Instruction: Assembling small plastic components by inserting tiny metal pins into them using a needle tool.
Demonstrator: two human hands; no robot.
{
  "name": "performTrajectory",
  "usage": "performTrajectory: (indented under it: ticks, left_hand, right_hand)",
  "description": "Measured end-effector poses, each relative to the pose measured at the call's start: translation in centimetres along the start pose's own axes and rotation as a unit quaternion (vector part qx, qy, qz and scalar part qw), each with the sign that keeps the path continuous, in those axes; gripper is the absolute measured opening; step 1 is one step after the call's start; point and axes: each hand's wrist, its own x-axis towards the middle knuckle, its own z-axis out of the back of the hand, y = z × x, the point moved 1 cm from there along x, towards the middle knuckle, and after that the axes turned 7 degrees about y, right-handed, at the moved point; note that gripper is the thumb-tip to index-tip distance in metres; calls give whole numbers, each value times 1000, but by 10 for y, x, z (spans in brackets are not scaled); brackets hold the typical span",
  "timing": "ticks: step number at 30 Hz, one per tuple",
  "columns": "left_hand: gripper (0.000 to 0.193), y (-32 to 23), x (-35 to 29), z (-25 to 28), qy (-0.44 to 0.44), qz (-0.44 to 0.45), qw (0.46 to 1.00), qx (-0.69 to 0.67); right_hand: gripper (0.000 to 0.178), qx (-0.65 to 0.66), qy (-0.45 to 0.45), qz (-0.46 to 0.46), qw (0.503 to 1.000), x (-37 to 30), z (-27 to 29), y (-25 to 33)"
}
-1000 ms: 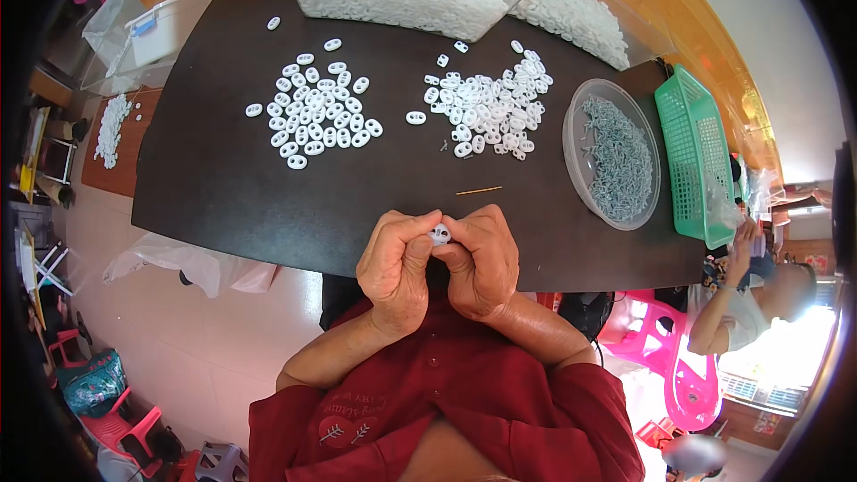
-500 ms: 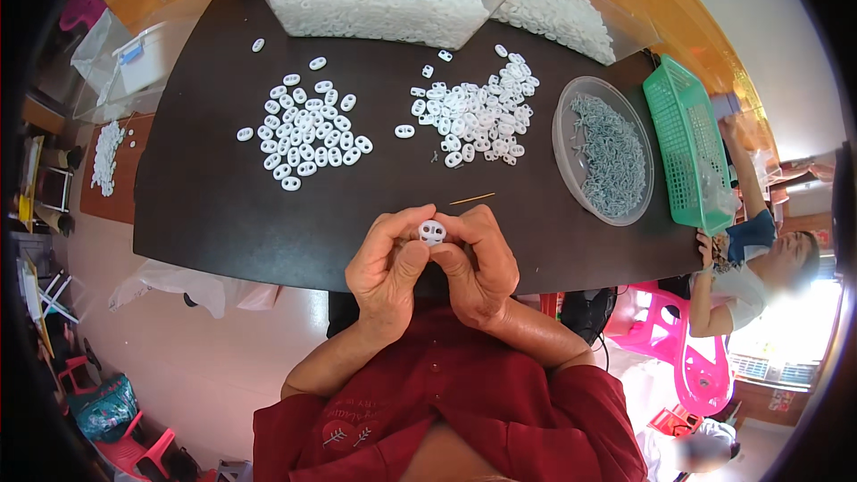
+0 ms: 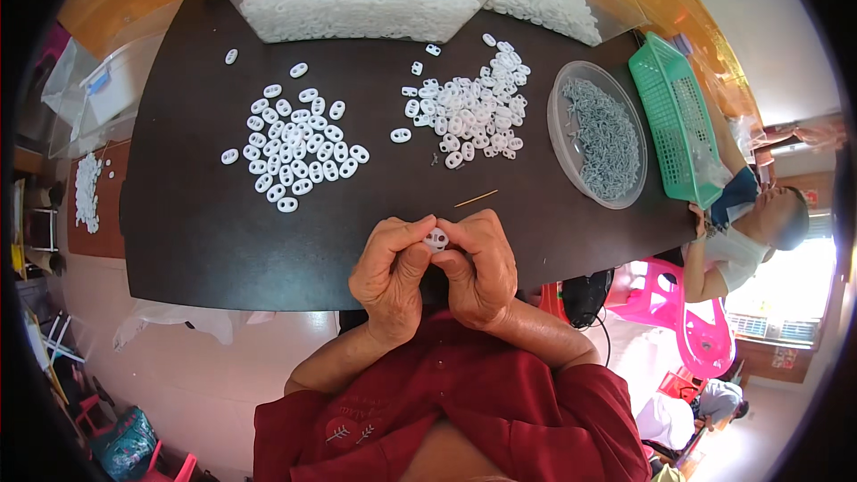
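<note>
My left hand (image 3: 391, 272) and my right hand (image 3: 480, 259) meet at the table's near edge. Between their thumbs and fingertips they pinch one small white oval plastic piece with holes (image 3: 436, 239); its edges are partly covered by the fingers. Just beyond the right hand lies a thin yellowish stick (image 3: 476, 198). Past the hands, a loose heap of white oval two-hole pieces (image 3: 303, 145) is spread at the left. A denser pile of small white plastic parts (image 3: 469, 112) lies in the middle.
Clear bins full of white parts (image 3: 357, 4) stand along the far side of the dark table (image 3: 196, 250). At the right are a round clear tub (image 3: 558, 129) of small grey screws and a green basket (image 3: 669, 116). Another person (image 3: 745, 232) is beside a pink chair (image 3: 696, 339).
My fingers have closed further over the white piece, so less of it shows. The whole view has shifted and tilted slightly; the piles lie as before.
</note>
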Motion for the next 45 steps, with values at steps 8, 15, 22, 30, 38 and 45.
performTrajectory:
  ticks: [8, 15, 22, 30, 38, 45]
  left_hand:
    - [25, -13, -6, -3, -8, 19, 1000, 10]
    - [25, -25, -17, -17, -10, 15, 1000, 19]
    - [23, -24, -22, -35, -1, -33, 999, 40]
    - [21, -17, -27, -51, -11, -30, 996, 82]
    - [20, -18, -24, -58, -13, -22, 994, 105]
    - [23, -19, -28, -61, -24, 104, 994, -3]
  right_hand:
    - [31, -44, 12, 32, 998, 0, 0, 10]
    - [26, -33, -13, 67, 997, -6, 9, 13]
    - [23, -38, -51, 115, 991, -13, 21, 5]
    - [19, -38, -76, 112, 990, -23, 27, -4]
    - [20, -20, -80, 110, 991, -21, 40, -6]
    - [16, 71, -28, 5, 997, -27, 58, -6]
